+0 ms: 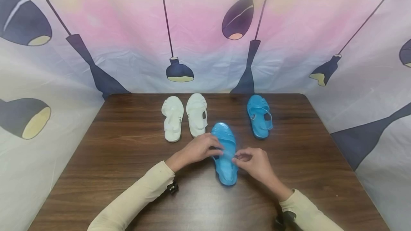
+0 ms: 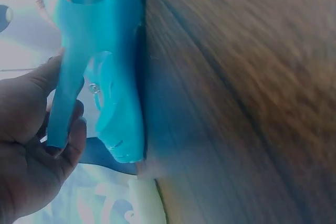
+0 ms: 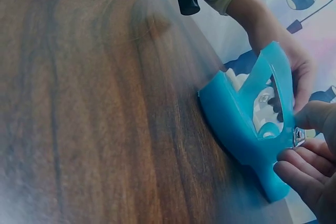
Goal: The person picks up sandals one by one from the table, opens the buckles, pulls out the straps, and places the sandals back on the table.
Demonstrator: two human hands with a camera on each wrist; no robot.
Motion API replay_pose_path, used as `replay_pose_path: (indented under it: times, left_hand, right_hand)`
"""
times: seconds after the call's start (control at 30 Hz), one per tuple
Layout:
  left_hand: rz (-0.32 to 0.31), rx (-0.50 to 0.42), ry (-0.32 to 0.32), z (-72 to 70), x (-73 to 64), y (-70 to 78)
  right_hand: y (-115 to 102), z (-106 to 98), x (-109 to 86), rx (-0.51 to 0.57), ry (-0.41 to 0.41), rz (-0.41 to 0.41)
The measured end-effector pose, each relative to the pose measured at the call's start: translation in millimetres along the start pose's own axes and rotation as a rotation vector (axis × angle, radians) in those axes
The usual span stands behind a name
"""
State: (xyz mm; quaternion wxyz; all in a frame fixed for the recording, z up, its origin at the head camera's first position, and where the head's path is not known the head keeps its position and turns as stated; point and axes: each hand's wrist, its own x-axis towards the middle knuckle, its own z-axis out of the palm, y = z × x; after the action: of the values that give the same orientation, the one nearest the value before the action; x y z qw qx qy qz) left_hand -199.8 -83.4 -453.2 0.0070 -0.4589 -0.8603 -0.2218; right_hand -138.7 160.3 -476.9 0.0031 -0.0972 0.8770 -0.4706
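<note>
A blue sandal (image 1: 226,170) lies on the table between both hands, toe away from me. At its left side is my left hand (image 1: 202,148); in the left wrist view its thumb and curled fingers hold a blue strap (image 2: 68,98). My right hand (image 1: 255,161), on the other side, pinches the sandal near a small metal buckle (image 3: 299,137) between thumb and fingers. The right wrist view shows the heel and ankle strap (image 3: 283,77) standing up. In the head view the left hand covers part of the sandal's side.
Two white sandals (image 1: 172,131) stand side by side at the back, left of centre. A second blue sandal (image 1: 259,129) stands at the back right. Behind the brown wooden table (image 1: 128,174) hangs a cloth (image 1: 135,31) printed with lamps.
</note>
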Motion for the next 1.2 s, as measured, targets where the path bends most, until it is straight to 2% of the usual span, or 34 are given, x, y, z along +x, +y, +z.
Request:
replay_pose_path:
  times: [0.1,0.2,0.4,0.53,0.67,0.77,0.87,0.93,1.03,1.2]
  left_hand:
    - [-0.004,0.008,0.012,-3.2,0.4,-1.4]
    - [0.006,0.053,0.009,-6.4,1.8,-3.2]
    - [0.034,0.137,0.003,-12.2,11.7,-8.4]
    - [0.066,0.149,-0.035,-13.1,22.4,-9.4]
    - [0.116,0.126,-0.108,-10.7,33.0,-7.5]
    - [0.119,0.110,-0.155,-8.4,37.8,-7.5]
    - [0.100,0.058,-0.170,-8.6,39.4,-8.4]
    - [0.085,0.006,-0.160,-9.9,38.1,-9.2]
    - [0.066,-0.068,-0.110,-12.0,31.2,-9.6]
    - [-0.012,-0.155,0.013,-14.1,6.6,-3.3]
  right_hand:
    - [0,0,0.5,-0.002,-0.002,0.012]
    - [-1,0,0.1,-0.003,-0.015,0.028]
    - [-1,1,0.2,-0.005,-0.024,0.039]
    - [-1,1,0.9,0.001,-0.023,0.042]
    - [-1,2,0.7,0.009,-0.025,0.038]
    - [1,3,0.4,0.015,-0.029,0.020]
    - [2,4,0.8,0.014,-0.032,-0.003]
    - [3,4,1.4,0.013,-0.032,-0.012]
    - [4,2,2.2,0.005,-0.039,-0.009]
    - [4,-1,3.6,-0.020,-0.073,-0.009]
